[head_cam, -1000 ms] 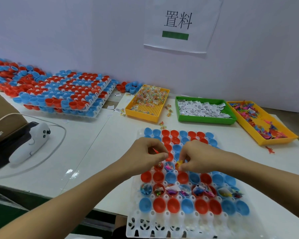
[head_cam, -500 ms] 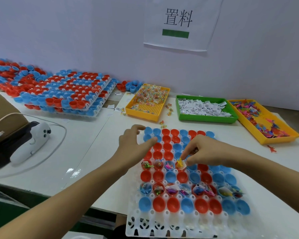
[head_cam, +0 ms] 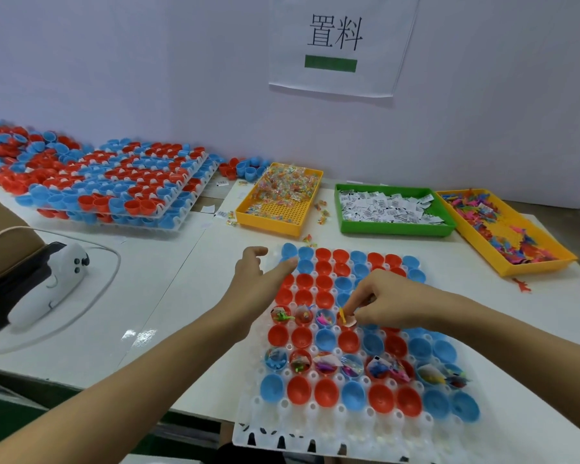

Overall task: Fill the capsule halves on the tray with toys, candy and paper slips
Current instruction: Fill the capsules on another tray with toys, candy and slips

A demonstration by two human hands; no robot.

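Since a moment ago the left hand [head_cam: 255, 279] has lifted away, grip spread, toward the supply bins, while the right hand [head_cam: 387, 301] pinches a small yellow toy [head_cam: 343, 313] into a mid-row red capsule half on the white plastic tray [head_cam: 315, 437], beyond the filled near row.

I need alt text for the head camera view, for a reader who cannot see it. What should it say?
A person's right hand pushes small items into a capsule half on a white tray of red and blue halves, while the left hand reaches forward, open, over the tray's far left corner. Behind lie a yellow candy tray, a green tray of paper slips and a yellow toy tray.
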